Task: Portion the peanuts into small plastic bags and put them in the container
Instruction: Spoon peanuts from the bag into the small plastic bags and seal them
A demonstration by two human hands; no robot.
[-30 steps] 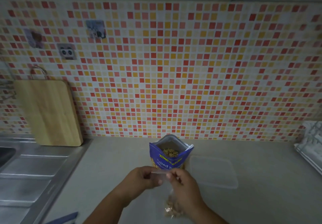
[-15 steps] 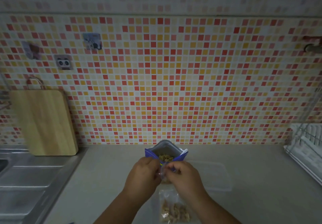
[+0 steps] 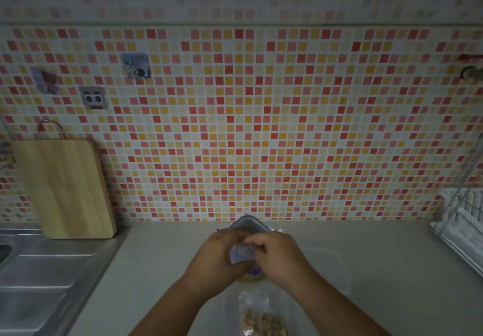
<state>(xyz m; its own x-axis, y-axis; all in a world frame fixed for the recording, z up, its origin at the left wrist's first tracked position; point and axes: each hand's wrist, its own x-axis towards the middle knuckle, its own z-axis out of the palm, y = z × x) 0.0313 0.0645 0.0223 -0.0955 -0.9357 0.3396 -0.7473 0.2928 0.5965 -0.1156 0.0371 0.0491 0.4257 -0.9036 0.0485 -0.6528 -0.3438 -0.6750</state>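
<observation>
A blue peanut pack (image 3: 248,224) stands open on the counter by the tiled wall, mostly hidden behind my hands. My left hand (image 3: 217,256) and my right hand (image 3: 278,254) meet in front of it. Both pinch a small clear plastic bag (image 3: 240,253), crumpled between the fingers. A small plastic bag with peanuts (image 3: 261,320) lies at the bottom edge between my forearms. A clear plastic container (image 3: 337,270) sits flat on the counter just right of my right hand.
A wooden cutting board (image 3: 65,189) leans on the wall at the left, beside a steel sink drainboard (image 3: 47,278). A wire dish rack (image 3: 462,220) stands at the right edge. The counter (image 3: 156,270) runs between them.
My hands have risen toward the peanut pack and closed together on clear plastic. The peanut-filled bag that hung below them now lies lower, apart from the hands. The view tilted up.
</observation>
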